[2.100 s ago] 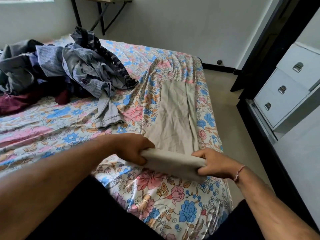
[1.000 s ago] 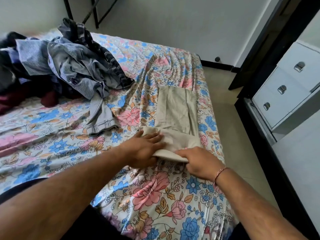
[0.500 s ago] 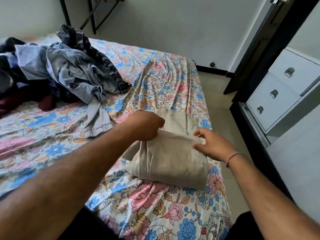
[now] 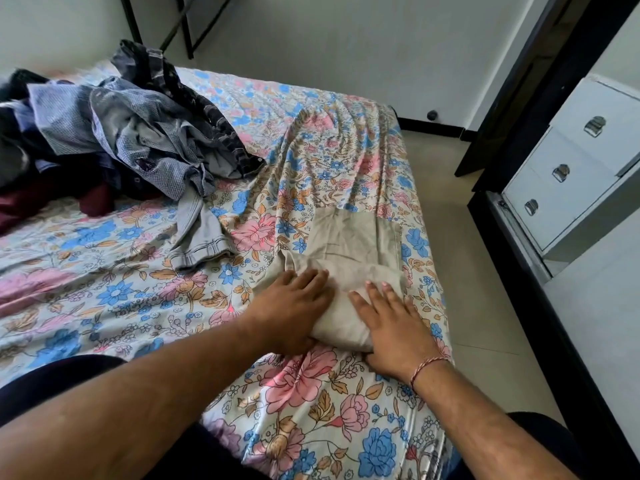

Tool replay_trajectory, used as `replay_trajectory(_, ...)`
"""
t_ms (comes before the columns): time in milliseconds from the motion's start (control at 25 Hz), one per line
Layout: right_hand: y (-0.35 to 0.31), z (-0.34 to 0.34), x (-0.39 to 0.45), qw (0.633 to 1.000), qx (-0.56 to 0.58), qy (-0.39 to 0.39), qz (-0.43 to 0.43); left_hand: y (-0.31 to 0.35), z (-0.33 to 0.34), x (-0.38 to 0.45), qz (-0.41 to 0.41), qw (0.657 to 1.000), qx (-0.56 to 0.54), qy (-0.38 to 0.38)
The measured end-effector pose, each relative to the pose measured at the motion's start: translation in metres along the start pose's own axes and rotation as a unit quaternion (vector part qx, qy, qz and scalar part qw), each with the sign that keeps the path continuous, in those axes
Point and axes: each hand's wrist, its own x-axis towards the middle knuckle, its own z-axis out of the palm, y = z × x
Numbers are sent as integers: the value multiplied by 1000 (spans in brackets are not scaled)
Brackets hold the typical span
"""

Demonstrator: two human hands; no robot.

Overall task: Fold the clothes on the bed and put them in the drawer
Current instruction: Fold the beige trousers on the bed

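A beige garment [image 4: 349, 251], folded over on itself, lies on the floral bed sheet [image 4: 104, 271] near the bed's right edge. My left hand [image 4: 291, 306] presses flat on the left side of the fold, fingers straight. My right hand [image 4: 391, 327] lies flat on the right side, fingers straight, a red thread on its wrist. A heap of unfolded clothes [image 4: 131, 140], grey, checked, dark and maroon, sits at the back left of the bed. White drawers [image 4: 568, 181] with metal handles stand to the right, all closed.
A strip of tiled floor [image 4: 450, 209] runs between the bed and the black-framed unit [image 4: 540, 306] holding the drawers. A grey trouser leg [image 4: 204, 237] trails out of the heap toward the beige garment. Black metal legs [image 4: 187, 26] stand against the far wall.
Both hands rolled the beige garment's near end forward, shortening it. From gripping the raised fold half a second ago, they now lie flat on it.
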Motion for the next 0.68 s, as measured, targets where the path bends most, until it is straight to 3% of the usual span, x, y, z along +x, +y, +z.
replay_trajectory(120, -2, -23, -11, 999, 43, -19, -25, -7, -29, -10, 26, 994, -100, -21)
replay_trajectory(280, 16, -73, -49, 976, 134, -138, -100, -12, -77, -29, 77, 951, -244, -173)
replay_trajectory(360, 23, -88, -69, 953, 202, -180, -136, -8, -92, -46, 113, 924, -295, -214)
replay_trajectory(440, 35, -95, -72, 936, 275, -176, -133, -14, -102, -42, 134, 927, -299, -181)
replay_trajectory(560, 66, -100, -39, 917, 389, -83, -36, -40, -112, -1, 57, 967, -243, -43)
replay_trajectory(640, 76, -98, -9, 956, 290, 21, 51, -47, -104, 23, -60, 971, -221, 72)
replay_trajectory(680, 72, -92, 1, 973, 207, 73, 73, -39, -92, 29, -127, 953, -239, 137)
